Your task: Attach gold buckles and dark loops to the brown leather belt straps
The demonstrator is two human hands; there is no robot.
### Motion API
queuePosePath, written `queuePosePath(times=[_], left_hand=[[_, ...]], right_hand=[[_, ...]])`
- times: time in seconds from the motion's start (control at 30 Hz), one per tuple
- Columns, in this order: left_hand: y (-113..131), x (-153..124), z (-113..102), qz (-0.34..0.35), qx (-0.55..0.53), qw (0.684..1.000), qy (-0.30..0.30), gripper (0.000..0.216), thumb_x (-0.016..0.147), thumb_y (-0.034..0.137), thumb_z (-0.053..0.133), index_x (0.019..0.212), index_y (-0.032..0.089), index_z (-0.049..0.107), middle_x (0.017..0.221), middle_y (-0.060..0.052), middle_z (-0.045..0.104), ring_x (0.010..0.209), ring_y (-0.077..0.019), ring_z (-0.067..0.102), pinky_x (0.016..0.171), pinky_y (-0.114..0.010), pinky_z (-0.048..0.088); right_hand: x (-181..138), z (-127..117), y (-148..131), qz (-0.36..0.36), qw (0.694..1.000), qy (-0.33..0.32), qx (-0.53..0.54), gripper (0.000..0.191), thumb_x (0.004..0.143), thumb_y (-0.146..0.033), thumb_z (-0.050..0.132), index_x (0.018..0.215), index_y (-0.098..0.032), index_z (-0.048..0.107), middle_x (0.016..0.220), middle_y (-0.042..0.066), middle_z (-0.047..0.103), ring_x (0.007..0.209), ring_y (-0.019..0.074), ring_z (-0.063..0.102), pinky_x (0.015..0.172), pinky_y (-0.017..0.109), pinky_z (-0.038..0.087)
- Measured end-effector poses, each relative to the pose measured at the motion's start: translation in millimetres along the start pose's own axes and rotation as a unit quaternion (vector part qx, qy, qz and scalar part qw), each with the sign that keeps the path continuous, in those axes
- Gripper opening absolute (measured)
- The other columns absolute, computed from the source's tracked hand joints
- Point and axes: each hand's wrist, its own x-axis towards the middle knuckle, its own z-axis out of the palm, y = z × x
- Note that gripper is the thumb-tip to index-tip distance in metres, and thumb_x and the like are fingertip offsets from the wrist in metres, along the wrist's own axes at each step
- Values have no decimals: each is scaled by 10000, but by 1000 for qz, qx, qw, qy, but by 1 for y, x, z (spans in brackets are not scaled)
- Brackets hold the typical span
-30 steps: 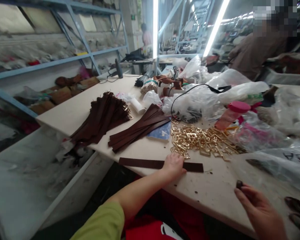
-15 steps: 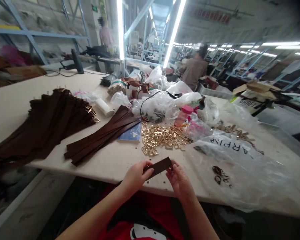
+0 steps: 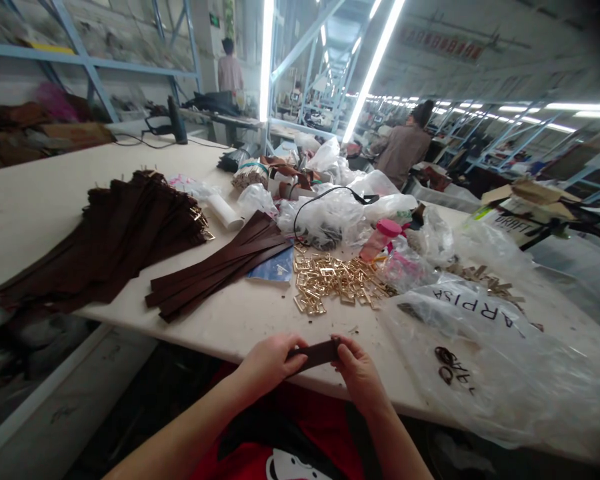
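Observation:
A dark brown leather strap stretches between my two hands above the table's front edge. My left hand pinches it, thumb on top and fingers behind. At the strap's right end, my right hand has its thumb and fingers closed on the tip; whether a small part sits under those fingertips I cannot make out. Just beyond my hands lies a heap of gold metal buckles. Left of the heap, a fan of loose brown straps partly covers a blue booklet.
A big pile of brown straps with gold fittings covers the table's left. Clear plastic bags spread over the right side. A pink-lidded bottle stands behind the buckles. Two people are in the background. An open carton sits far right.
My right hand has closed onto the strap's end, its fingers drawn together. The strap now lies lower and more level. The whole view has shifted slightly.

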Motion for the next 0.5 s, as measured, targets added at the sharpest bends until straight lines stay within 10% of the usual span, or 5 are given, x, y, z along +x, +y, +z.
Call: queuePosePath(times=[0.13,0.33,0.5], left_hand=[[3,4,6,-25,-49,998,6,231,793,345,471,932,203,589,869,-33,646,799,-190,574,683,-269,403],[-5,15,19,-45,-341,922,-179,436,851,397,380,1225,174,360,637,12,583,521,-119,555,516,-224,434],[-16,32,24,-86,-346,926,-123,462,829,512,361,1108,145,403,534,45,521,389,-86,467,388,-176,359]], right_hand=[[-2,16,5,21,999,-29,21,272,611,-376,732,815,-207,670,781,14,670,675,145,566,589,254,427],[-2,32,18,-9,995,-63,-83,285,703,-448,635,831,-194,654,662,-10,620,577,116,503,555,239,395],[32,15,9,-130,928,-69,-343,434,805,-538,424,740,-164,633,597,11,575,546,137,505,527,256,426]])
